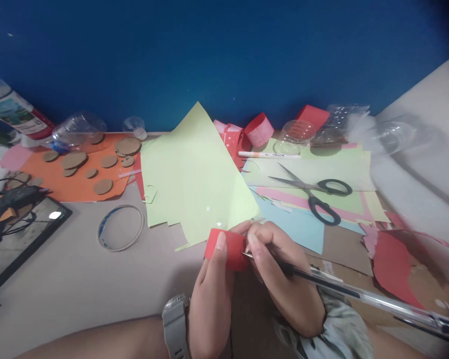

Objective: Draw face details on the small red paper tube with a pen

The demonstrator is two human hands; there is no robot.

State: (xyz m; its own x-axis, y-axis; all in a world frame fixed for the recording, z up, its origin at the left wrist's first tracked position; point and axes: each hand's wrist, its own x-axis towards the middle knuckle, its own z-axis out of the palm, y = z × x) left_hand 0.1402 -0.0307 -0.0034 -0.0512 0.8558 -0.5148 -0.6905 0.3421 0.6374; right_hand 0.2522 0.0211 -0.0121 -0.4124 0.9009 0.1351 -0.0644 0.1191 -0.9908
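My left hand point(213, 279), a grey watch on its wrist, grips a small red paper piece point(230, 249), thumb pressed on its front face. A clear-barrelled ballpoint pen point(359, 294) with a metal tip is pinched in my right hand point(273, 264). Its tip meets the right edge of the red paper; whether it leaves a mark I cannot tell. Some fingers of both hands are hidden behind the paper. Just beyond my hands lies a large light-green paper sheet point(190, 169) with ragged lower edges and tiny white scraps on it.
Black-handled scissors point(310, 189) lie spread on coloured papers at right, below a white marker point(269, 155). Cardboard discs point(74, 160) rest on orange paper point(60, 184) at left. Nearby are a tape ring point(120, 228), a dark tablet point(22, 244) and a clear plastic bottle point(80, 130).
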